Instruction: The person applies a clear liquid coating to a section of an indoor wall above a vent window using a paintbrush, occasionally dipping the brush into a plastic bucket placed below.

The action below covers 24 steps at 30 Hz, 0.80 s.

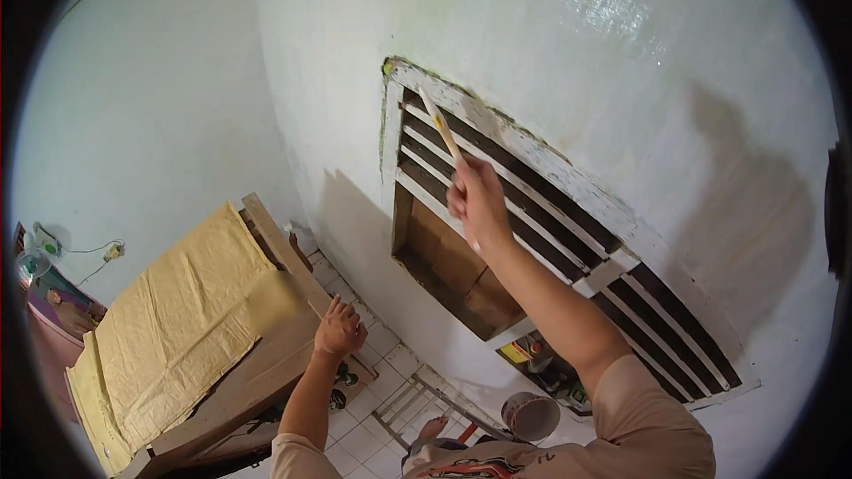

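My right hand (pixel 477 204) is closed around the pale handle of a paintbrush (pixel 446 135). The brush points up and away, its far end at the white, chipped top rail of a window frame (pixel 479 111). Dark gaps show between the frame's white slats (pixel 506 182). Lower down on the left, my left hand (pixel 340 330) has its fingers curled over the edge of a wooden beam (pixel 288 248). This beam borders a large wooden piece of furniture covered with a creased yellow-brown sheet (pixel 182 319).
A bucket (pixel 532 415) stands low by the wall, near a metal ladder (pixel 413 408) over white floor tiles (pixel 382 337). Below the slats is a brown-backed opening (pixel 457 262), with containers (pixel 541 359) beside it. A cable and plug (pixel 114 252) hang at far left.
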Available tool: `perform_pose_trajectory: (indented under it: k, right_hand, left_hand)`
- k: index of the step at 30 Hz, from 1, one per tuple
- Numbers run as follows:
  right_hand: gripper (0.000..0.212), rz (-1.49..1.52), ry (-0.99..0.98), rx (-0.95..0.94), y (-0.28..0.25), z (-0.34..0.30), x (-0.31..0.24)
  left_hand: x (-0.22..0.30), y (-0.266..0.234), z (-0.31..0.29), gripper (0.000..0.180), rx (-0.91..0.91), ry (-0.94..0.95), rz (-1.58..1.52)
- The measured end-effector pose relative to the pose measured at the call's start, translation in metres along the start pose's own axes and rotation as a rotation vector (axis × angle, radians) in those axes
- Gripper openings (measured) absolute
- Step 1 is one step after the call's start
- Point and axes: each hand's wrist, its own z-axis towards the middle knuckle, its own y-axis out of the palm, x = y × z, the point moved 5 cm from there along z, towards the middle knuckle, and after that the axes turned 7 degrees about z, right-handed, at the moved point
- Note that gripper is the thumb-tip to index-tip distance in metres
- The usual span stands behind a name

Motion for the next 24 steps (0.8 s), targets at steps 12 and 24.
perform_pose_trajectory:
  k: [12,24]
  right_hand:
    - [0.023,0.249,0.149,0.026,0.11,0.161,0.014]
    - [0.02,0.344,0.039,0.186,0.063,0.131,-0.007]
  left_hand:
    - [0.0,0.001,-0.001,0.016,-0.093,0.013,0.025]
    - [0.001,-0.001,0.0,0.018,-0.111,-0.001,0.013]
